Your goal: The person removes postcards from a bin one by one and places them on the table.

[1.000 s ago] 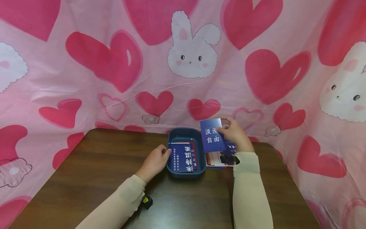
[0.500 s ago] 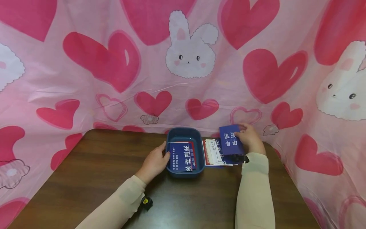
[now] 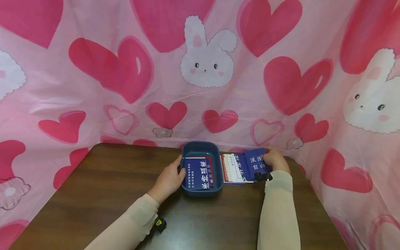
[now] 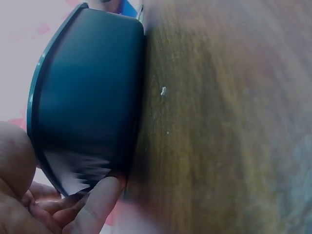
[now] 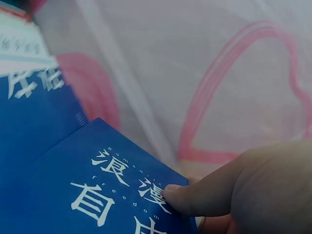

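My left hand (image 3: 167, 179) holds the left side of a dark blue plastic box (image 3: 203, 192). In the left wrist view the fingers (image 4: 100, 204) lie against the box's outer wall (image 4: 92, 83). Inside the box lies a blue card (image 3: 196, 173) with white characters, over a red-edged one. My right hand (image 3: 276, 161) pinches a blue card (image 5: 117, 180) by its right edge, thumb on the printed face. That card overlaps the right end of a fanned row of cards (image 3: 229, 166) beside the box.
The brown wooden table (image 3: 118, 194) carries everything. Behind it and at the sides hangs a pink cloth (image 3: 206, 100) with hearts and rabbits, close to the table's back edge. Each wrist wears a small black device, such as the left one (image 3: 160, 225).
My right hand has carried the blue card to the right, then lowered it onto the right end of the card row. The left hand stays at the box.
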